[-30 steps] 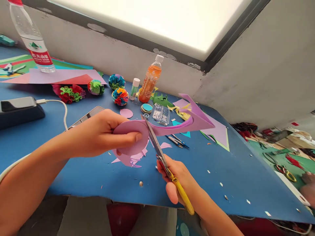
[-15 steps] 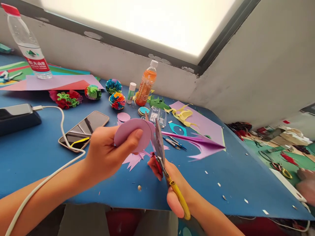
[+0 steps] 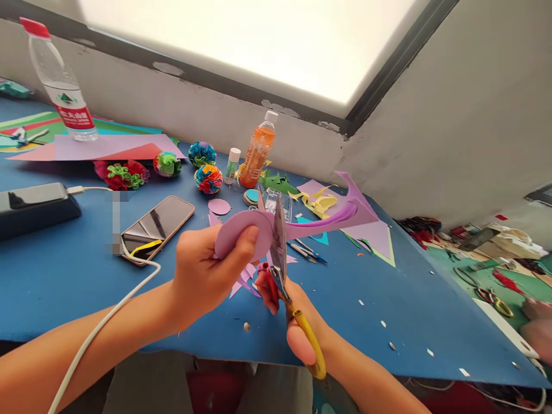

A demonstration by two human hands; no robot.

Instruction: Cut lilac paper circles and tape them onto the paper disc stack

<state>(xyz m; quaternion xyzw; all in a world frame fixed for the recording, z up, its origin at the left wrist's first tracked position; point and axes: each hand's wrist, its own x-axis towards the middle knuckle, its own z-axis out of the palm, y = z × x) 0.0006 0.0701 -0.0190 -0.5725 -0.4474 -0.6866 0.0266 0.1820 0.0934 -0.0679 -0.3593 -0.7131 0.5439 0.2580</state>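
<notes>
My left hand (image 3: 215, 259) pinches a round piece of purple paper (image 3: 235, 233) between thumb and fingers. Scissors (image 3: 279, 247) with a yellow and a red handle are in my right hand (image 3: 297, 322), blades pointing up and parted at the right edge of the round piece. A long purple offcut (image 3: 345, 213) stretches right from the blades, its far end raised. Below the hands, jagged purple scraps (image 3: 245, 275) lie on the blue table (image 3: 207, 339). My right fingers are partly hidden behind the scissors.
A phone (image 3: 161, 227) and a black device (image 3: 37, 207) with a white cable are at left. Behind are paper flower balls (image 3: 208, 179), a glue stick (image 3: 232, 165), an orange bottle (image 3: 259, 149) and a water bottle (image 3: 66, 92). Another person's hand (image 3: 537, 313) is at far right.
The purple offcut has swung upward, its far end now higher. My left hand and the round piece have shifted slightly right; my right hand and the scissors have moved slightly left.
</notes>
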